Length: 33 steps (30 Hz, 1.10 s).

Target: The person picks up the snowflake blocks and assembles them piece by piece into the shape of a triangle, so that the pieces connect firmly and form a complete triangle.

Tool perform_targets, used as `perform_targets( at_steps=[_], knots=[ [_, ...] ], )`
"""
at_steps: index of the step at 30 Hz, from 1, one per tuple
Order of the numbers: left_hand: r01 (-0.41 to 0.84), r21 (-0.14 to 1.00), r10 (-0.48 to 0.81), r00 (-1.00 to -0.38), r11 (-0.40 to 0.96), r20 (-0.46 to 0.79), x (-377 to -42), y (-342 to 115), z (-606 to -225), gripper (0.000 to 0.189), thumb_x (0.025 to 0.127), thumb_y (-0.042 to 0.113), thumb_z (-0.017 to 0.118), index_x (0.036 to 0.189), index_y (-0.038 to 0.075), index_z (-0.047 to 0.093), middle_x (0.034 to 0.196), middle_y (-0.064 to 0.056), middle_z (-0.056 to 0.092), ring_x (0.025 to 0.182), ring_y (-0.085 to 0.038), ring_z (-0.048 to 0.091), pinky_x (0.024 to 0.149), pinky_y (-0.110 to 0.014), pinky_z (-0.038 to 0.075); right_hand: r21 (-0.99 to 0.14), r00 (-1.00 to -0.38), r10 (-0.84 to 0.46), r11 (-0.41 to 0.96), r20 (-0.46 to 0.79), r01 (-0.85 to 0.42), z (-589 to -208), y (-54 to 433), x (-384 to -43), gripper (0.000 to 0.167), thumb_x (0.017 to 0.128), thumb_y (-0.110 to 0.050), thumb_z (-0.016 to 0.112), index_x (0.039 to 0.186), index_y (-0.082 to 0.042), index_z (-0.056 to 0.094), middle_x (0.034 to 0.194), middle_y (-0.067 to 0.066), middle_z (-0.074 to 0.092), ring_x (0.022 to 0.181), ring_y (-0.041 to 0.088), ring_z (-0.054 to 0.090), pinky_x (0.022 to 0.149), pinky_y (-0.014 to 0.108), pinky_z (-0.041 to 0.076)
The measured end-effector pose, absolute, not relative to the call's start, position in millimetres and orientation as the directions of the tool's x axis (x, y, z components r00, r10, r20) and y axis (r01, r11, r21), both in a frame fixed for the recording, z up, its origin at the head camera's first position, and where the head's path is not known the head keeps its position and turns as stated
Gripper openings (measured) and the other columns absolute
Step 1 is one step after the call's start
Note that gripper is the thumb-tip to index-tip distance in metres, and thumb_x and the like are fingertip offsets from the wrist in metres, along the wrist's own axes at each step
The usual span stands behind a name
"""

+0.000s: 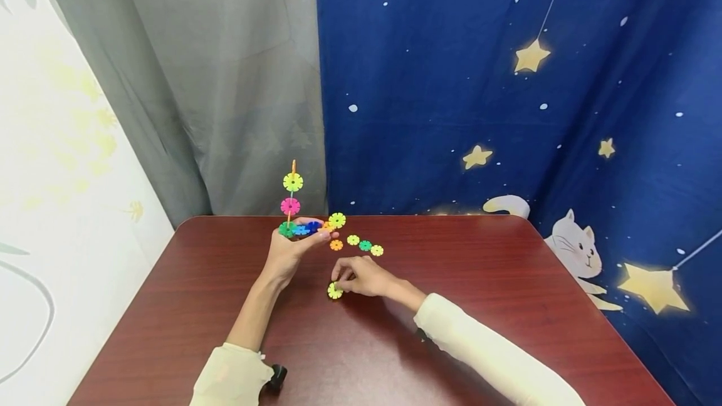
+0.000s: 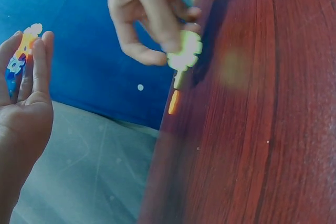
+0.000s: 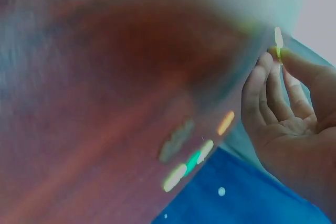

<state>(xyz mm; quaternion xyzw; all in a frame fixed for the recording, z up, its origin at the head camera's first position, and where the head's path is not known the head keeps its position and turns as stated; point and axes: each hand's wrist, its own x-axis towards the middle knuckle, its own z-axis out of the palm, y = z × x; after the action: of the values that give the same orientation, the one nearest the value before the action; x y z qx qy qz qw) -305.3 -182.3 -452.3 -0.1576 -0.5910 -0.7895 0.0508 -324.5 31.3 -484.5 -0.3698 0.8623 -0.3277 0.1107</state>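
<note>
My left hand (image 1: 286, 257) holds a chain of joined flower-shaped plastic discs above the table. One arm of the chain stands upright, with a pink disc (image 1: 290, 206), a yellow disc and an orange one on top. From the green disc (image 1: 287, 229) at the corner, blue and orange discs run sideways to a yellow end disc (image 1: 336, 220). Lower and nearer, my right hand (image 1: 365, 275) pinches a single yellow-green disc (image 1: 335, 291) between thumb and fingers, close over the table. That disc also appears in the left wrist view, between the right fingertips (image 2: 170, 45).
Beyond the right hand, an orange disc (image 1: 336, 245), a yellow disc (image 1: 353, 240), a green disc (image 1: 365, 245) and another yellow disc (image 1: 376, 250) lie on the dark red table (image 1: 479, 306). Grey and blue curtains (image 1: 423, 111) hang behind the table's far edge.
</note>
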Motion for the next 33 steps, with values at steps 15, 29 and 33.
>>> perform_targets(
  at_steps=[15,29,33],
  knots=[
    [0.276,0.937,0.056,-0.954,-0.214,0.294,-305.3,-181.6,-454.0,0.040,0.088,0.014,0.086,0.118,-0.005,0.068,0.106,-0.014,0.077,0.096,-0.027,0.077,0.091,-0.035,0.060,-0.628,-0.801,-0.554,0.545,0.228,-0.555,-392.4,63.1,-362.6,0.015,0.102,-0.018,0.069,0.110,-0.009,0.078,0.083,0.002,0.077,0.067,0.025,0.072,0.060,0.023,0.054],
    [0.300,0.937,0.037,-0.950,-0.180,0.311,-306.5,-181.2,-454.7,0.040,0.086,0.017,0.088,0.115,-0.002,0.070,0.106,-0.015,0.077,0.097,-0.030,0.077,0.092,-0.034,0.060,-0.662,-0.804,-0.529,0.503,0.274,-0.556,-341.4,57.1,-362.5,0.017,0.102,-0.021,0.070,0.110,-0.010,0.079,0.088,0.004,0.078,0.064,0.021,0.070,0.062,0.027,0.055],
    [0.301,0.937,0.038,-0.949,-0.179,0.313,-305.9,-181.2,-453.6,0.040,0.086,0.019,0.088,0.115,-0.001,0.070,0.106,-0.015,0.077,0.100,-0.037,0.075,0.093,-0.036,0.059,-0.664,-0.800,-0.535,0.498,0.271,-0.558,-338.1,53.7,-360.2,0.016,0.101,-0.020,0.071,0.109,-0.010,0.080,0.086,0.004,0.077,0.065,0.022,0.070,0.055,0.025,0.048]
  ],
)
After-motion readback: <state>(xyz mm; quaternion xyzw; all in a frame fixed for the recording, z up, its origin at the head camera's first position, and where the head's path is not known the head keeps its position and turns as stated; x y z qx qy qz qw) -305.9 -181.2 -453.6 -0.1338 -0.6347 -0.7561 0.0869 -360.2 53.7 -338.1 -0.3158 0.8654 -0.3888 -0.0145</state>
